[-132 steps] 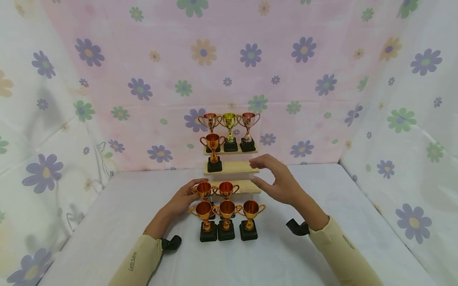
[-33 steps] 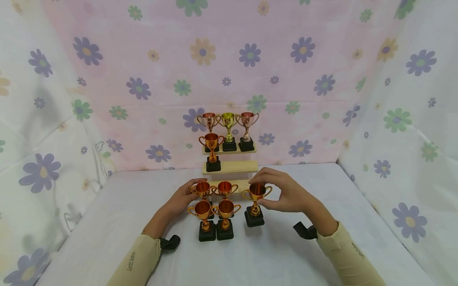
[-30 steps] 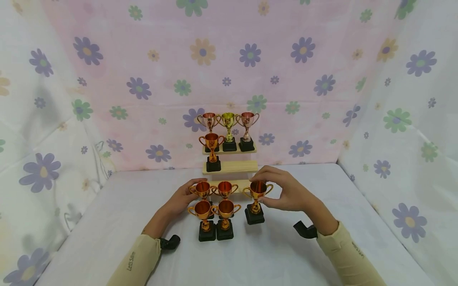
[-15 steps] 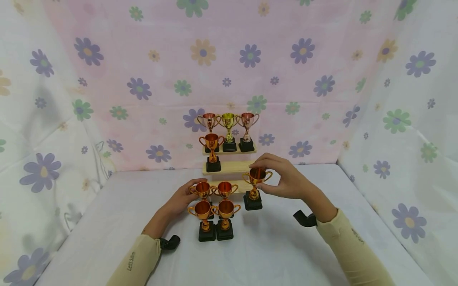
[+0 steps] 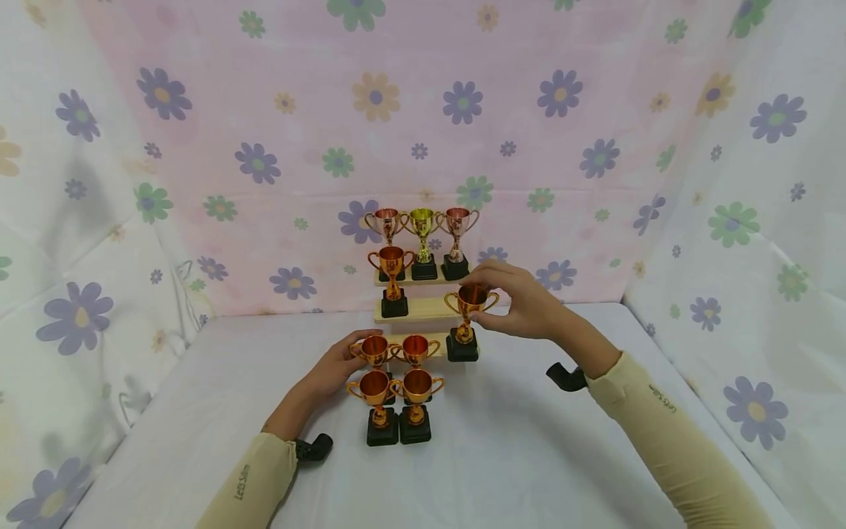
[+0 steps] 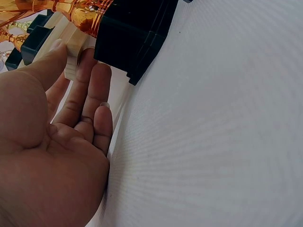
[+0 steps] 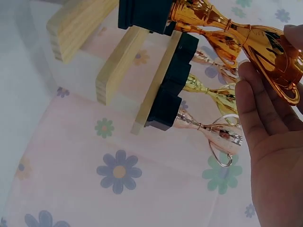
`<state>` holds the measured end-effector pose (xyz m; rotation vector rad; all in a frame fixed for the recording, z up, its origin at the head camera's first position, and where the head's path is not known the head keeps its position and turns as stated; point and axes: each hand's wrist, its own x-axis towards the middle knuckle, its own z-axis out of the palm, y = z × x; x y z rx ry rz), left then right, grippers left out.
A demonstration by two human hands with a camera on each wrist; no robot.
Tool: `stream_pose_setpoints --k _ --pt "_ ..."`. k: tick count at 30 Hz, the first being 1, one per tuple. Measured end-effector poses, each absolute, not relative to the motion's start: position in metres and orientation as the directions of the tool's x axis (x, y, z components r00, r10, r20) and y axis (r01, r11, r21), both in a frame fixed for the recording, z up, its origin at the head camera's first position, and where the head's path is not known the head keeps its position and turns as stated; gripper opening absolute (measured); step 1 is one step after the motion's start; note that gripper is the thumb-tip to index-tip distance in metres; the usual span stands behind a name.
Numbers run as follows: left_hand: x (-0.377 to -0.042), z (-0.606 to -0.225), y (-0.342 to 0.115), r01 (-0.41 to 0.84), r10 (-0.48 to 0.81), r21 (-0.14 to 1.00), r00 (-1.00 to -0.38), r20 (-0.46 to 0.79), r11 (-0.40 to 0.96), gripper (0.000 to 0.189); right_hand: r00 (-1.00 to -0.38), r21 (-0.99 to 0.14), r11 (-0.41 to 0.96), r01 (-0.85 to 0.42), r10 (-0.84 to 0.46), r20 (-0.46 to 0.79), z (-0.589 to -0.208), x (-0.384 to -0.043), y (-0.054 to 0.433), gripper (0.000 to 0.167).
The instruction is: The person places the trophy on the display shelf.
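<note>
Matching long beige sleeves (image 5: 674, 441), close-fitting and plain apart from small dark lettering (image 5: 241, 482) that began "Lets," covered both arms, while a short, bent black fitting (image 5: 314, 447) jutted out near each cuff (image 5: 280, 447).

– How's the light?
– Soft and even in the head view, dimmer in both wrist views; a faint shadow lies on the table (image 5: 489, 477) beside the right sleeve (image 5: 661, 426).
– Glare?
– Bright glints on the held cup (image 7: 265, 45).
</note>
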<state>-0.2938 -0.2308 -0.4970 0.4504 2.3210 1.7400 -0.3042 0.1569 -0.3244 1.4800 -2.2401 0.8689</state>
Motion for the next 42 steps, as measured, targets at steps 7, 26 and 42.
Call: stream_pose_setpoints --k 7,26,42 --pt "-0.294 -0.498 -0.232 0.114 0.355 0.960 -0.935 0.016 0.257 0.054 -0.446 -0.293 0.337 -0.895 -0.714 0.539 -0.316 -0.318 0.149 0.047" --pt "-0.294 -0.498 -0.231 0.114 0.353 0.959 -0.935 0.016 0.259 0.055 -0.553 -0.294 0.469 -0.833 -0.692 0.463 -0.306 -0.345 0.122 0.048" --pt "-0.293 -0.497 -0.231 0.096 0.341 0.959 -0.940 -0.001 0.265 0.053 -0.581 -0.293 0.503 -0.813 -0.677 0.452 -0.311 -0.362 0.105 0.051"
